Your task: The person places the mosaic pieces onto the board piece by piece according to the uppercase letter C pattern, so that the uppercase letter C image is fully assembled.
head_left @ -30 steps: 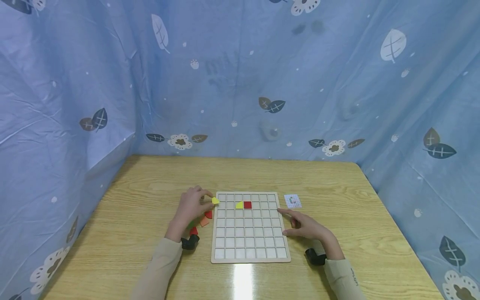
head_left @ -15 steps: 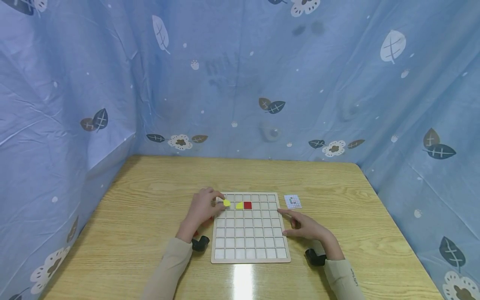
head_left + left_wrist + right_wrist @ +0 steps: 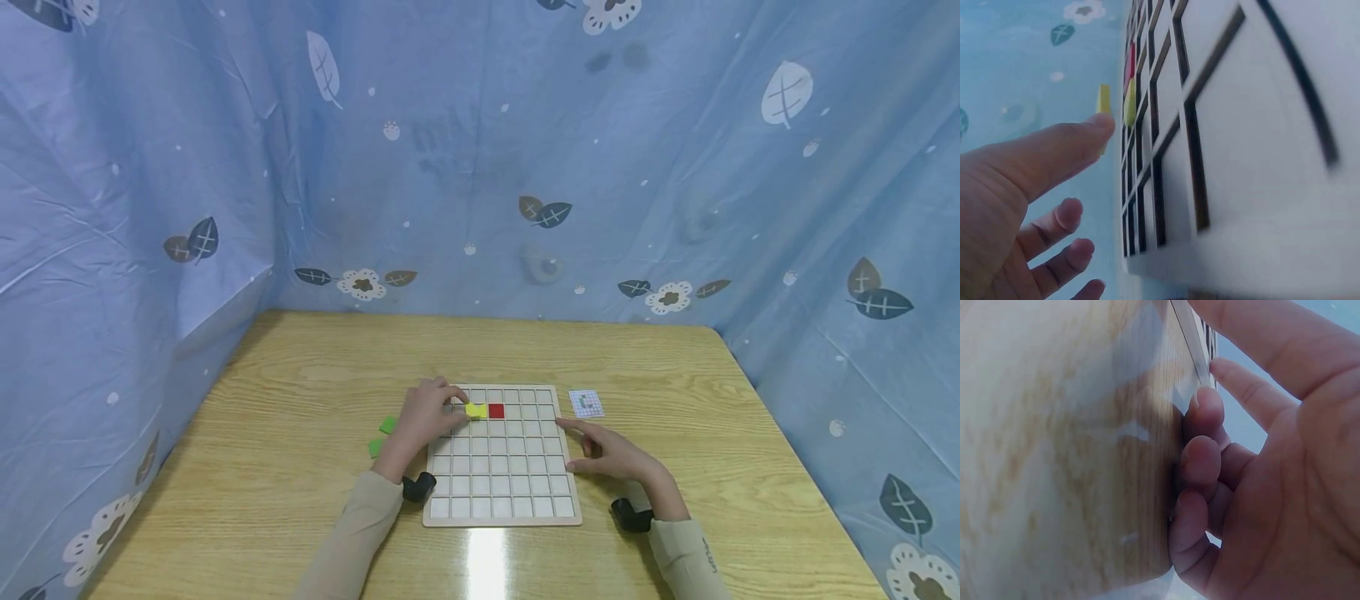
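A wooden grid board [image 3: 502, 522] with pale square cells lies on the table. My left hand [image 3: 429, 411] reaches over its upper left part and pinches a small yellow tile [image 3: 1104, 97] between thumb and index finger. Close beside that tile, a yellow tile with a curved edge [image 3: 1130, 106] sits in a cell. Right of it, a red square tile [image 3: 497, 411] fills the neighbouring cell. My right hand [image 3: 611, 454] touches the board's right edge with outstretched index finger and thumb. Its other fingers are bent against the table in the right wrist view.
Two green tiles [image 3: 376, 448] show left of the board, partly behind my left forearm. A small printed card [image 3: 586, 403] with a grid picture lies right of the board's top corner. Black wrist cameras [image 3: 632, 515] hang by both sleeves. A blue patterned curtain [image 3: 480, 167] surrounds the table.
My left hand has carried the pinched yellow tile rightward from outside the board's left edge to beside the seated yellow tile. The right hand stays at the board's right edge.
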Motion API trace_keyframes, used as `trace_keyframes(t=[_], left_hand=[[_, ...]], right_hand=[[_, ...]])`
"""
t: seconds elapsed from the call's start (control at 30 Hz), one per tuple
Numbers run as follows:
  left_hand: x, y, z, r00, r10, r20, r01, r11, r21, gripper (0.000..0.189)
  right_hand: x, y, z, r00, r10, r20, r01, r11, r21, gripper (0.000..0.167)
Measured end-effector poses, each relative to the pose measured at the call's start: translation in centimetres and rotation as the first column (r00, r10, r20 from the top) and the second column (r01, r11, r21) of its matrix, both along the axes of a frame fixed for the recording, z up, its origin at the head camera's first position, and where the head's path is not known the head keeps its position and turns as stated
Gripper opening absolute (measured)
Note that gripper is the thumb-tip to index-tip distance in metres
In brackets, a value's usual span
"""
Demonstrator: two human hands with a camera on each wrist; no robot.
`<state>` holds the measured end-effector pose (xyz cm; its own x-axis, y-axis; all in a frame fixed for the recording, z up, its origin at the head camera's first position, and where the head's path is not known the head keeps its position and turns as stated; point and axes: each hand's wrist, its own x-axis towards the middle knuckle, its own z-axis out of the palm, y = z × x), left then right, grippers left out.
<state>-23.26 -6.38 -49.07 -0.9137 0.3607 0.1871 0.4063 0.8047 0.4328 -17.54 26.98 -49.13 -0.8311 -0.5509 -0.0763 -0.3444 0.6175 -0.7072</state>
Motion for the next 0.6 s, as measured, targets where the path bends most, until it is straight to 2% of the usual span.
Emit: trace_keyframes(t=[0.33,0.6], left_hand=[[-0.3,1.7,0.0,0.998,-0.048,0.035,0.048,0.999,0.000,0.023],[-0.7,3.2,0.1,0.995,-0.095,0.004,0.095,0.995,-0.012,0.022]], right_hand=[[0.0,0.0,-0.2,1.000,-0.001,0.001,0.001,1.000,0.010,0.069],[0.0,0.0,-0.2,1.000,-0.004,0.008,0.003,1.000,0.013,0.070]])
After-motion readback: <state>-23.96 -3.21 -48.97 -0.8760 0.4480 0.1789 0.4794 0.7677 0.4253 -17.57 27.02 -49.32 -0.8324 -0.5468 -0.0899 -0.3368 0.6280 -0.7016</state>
